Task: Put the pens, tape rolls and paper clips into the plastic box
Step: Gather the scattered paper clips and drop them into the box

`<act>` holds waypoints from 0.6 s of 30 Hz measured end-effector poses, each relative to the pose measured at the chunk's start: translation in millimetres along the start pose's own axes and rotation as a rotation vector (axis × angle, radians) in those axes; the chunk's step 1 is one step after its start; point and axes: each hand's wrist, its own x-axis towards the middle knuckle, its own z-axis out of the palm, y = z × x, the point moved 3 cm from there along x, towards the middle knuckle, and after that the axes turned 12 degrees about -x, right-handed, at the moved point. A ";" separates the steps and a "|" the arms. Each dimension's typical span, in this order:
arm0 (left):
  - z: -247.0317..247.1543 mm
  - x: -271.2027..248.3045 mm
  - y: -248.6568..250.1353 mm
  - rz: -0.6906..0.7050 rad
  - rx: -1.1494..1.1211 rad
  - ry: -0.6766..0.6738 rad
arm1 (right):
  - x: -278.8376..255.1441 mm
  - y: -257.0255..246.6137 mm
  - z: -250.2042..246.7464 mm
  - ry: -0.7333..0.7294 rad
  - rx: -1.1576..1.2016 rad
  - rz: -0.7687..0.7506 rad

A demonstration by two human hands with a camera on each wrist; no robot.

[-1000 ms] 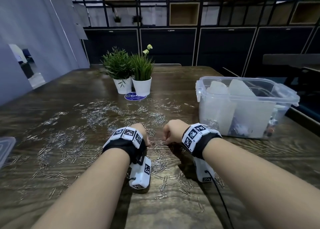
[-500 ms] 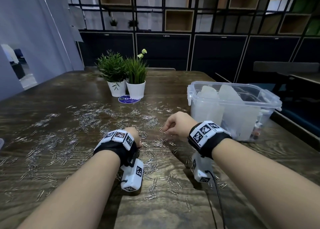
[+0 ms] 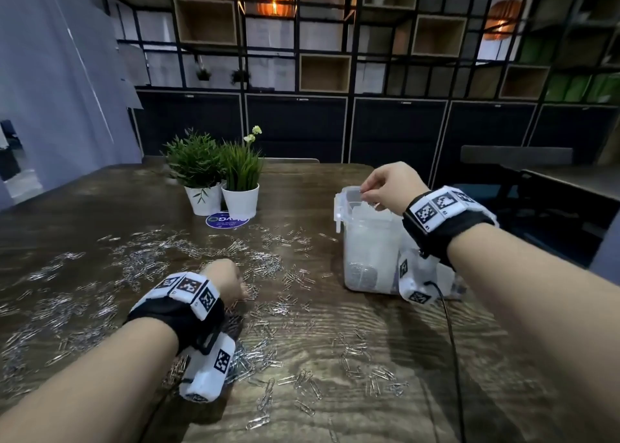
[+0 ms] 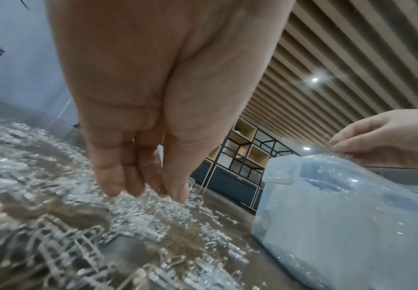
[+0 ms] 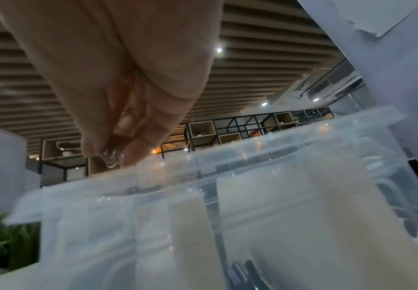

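The right hand [image 3: 391,187] hangs over the near-left corner of the box [image 3: 364,241], its grip pinched together on a clip [image 5: 112,157] or a small bunch; the wrist view is too blurred to count them. The left hand [image 3: 226,283] rests low on the counter [image 3: 369,358], fingertips [image 4: 113,188] drawn together and touching the clips [image 3: 144,268], though whether it holds any I cannot tell. The rest lie strewn thickly across the counter, from the near edge to the plants [image 3: 218,164].

Clips are light, stiff wire, slick and flat on the wood, and they likely snag on each other. Pinching single ones should be slow; raking a heap together with curled fingers and scooping from beneath probably serves better. A loose pinch may shed some above the rim.
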 end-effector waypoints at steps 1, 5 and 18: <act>-3.7 -1.8 5.3 0.023 -0.043 0.009 | 1.8 4.5 5.1 -0.012 -0.022 0.023; -23.3 -10.4 35.7 0.170 -0.186 0.079 | 2.9 17.2 18.5 -0.078 -0.084 0.034; -28.5 9.6 193.3 0.546 -0.469 0.363 | -38.5 75.8 -10.6 -0.204 -0.323 0.088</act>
